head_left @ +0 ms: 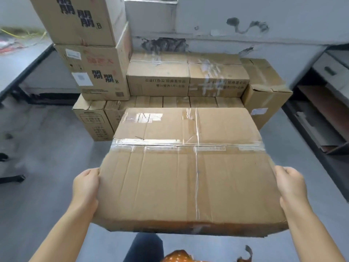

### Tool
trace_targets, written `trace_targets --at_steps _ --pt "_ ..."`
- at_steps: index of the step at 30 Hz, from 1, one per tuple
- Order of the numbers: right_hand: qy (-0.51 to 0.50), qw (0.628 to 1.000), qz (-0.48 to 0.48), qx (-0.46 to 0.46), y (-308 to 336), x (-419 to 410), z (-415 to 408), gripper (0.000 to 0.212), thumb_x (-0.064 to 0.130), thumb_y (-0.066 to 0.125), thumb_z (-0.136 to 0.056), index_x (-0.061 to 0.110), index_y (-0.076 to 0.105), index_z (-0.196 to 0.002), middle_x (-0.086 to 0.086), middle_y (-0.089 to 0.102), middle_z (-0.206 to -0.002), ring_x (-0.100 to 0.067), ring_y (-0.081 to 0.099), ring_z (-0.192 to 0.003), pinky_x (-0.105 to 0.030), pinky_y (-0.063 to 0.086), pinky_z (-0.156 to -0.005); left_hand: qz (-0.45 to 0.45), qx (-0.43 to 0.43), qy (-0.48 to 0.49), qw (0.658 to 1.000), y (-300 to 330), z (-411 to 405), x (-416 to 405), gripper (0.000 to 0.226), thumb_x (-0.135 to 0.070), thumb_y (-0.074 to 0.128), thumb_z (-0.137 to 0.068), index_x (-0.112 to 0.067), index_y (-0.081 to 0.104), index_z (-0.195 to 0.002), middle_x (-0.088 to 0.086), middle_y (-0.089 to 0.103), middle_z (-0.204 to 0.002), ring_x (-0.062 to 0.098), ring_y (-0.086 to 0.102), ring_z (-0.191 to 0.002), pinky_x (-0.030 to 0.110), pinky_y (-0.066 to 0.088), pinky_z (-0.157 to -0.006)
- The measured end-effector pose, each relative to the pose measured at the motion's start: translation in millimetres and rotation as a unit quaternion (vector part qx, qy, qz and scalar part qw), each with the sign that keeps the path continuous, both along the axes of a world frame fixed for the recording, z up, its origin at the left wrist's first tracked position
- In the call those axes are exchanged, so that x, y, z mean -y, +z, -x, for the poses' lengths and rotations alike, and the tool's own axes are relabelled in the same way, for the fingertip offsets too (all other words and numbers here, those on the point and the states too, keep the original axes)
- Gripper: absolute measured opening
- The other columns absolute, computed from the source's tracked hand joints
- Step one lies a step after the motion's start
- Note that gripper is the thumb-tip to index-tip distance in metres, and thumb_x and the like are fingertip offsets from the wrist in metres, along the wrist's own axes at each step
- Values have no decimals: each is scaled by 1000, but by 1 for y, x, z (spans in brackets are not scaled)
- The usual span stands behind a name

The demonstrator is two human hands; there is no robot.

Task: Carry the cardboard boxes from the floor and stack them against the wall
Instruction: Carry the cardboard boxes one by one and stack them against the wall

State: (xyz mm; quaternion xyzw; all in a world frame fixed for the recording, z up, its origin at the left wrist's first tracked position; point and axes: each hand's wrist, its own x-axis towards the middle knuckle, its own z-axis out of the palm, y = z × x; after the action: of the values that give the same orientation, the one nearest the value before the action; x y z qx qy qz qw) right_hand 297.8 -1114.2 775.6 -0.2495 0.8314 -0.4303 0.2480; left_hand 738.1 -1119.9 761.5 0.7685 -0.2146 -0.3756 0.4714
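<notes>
A large taped cardboard box (pixel 187 167) is held up in front of me, above the floor. My left hand (pixel 86 186) grips its left side and my right hand (pixel 291 186) grips its right side, fingers curled under and out of sight. Ahead, a stack of cardboard boxes (pixel 158 78) stands against the grey wall (pixel 245 19). Two printed boxes (pixel 94 72) rise tall on the stack's left. A low row of boxes (pixel 177 102) sits just beyond the carried box.
A desk edge (pixel 24 61) runs along the left. A metal desk with drawers (pixel 328 70) and a shelf stands at the right. Grey floor (pixel 47 148) lies on both sides of the stack. A chair base (pixel 11 178) shows at far left.
</notes>
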Motion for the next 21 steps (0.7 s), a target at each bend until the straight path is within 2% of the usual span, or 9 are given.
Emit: trace_targets --at_steps 3,7,10,13,17,21 --pt "15 1000 -1 -2 -3 79 -9 21 12 49 -84 11 44 -63 -3 40 -60 -20 33 -56 -32 24 -53 7 -9 28 1000 -7 -10 65 21 -5 52 -86 -13 62 -69 -1 58 -71 12 47 -61 28 37 -53" --pt "22 1000 12 12 -9 175 -36 30 9 47 -85 14 33 -59 -2 33 -59 -19 27 -55 -32 19 -53 12 -17 35 999 -8 -33 168 23 -5 52 -86 -14 60 -67 2 54 -69 17 44 -62 29 35 -54" --pt "8 1000 5 8 -9 238 -53 30 9 47 -86 15 35 -58 -1 35 -58 -18 29 -55 -32 20 -53 11 -13 18 1000 3 -54 244 18 -9 53 -88 -15 63 -74 1 57 -76 19 48 -70 31 38 -60" --pt "2 1000 23 12 2 295 -69 34 8 46 -85 17 30 -57 1 30 -57 -17 25 -55 -31 18 -54 30 -4 6 1000 23 -67 317 11 -9 54 -89 -12 64 -84 -3 56 -73 14 47 -63 29 37 -55" --pt "-14 1000 24 13 9 359 -72 32 12 45 -85 18 29 -59 1 29 -58 -18 25 -56 -31 20 -56 27 -11 -8 1000 34 -68 400 23 -9 51 -90 -17 54 -69 0 46 -66 14 37 -58 30 29 -53" --pt "-20 999 43 14 16 436 -61 31 12 46 -86 16 30 -59 -1 29 -59 -18 26 -57 -32 20 -57 23 -15 -22 999 40 -62 473 23 -9 51 -89 -16 57 -68 1 54 -73 17 45 -65 31 36 -59"
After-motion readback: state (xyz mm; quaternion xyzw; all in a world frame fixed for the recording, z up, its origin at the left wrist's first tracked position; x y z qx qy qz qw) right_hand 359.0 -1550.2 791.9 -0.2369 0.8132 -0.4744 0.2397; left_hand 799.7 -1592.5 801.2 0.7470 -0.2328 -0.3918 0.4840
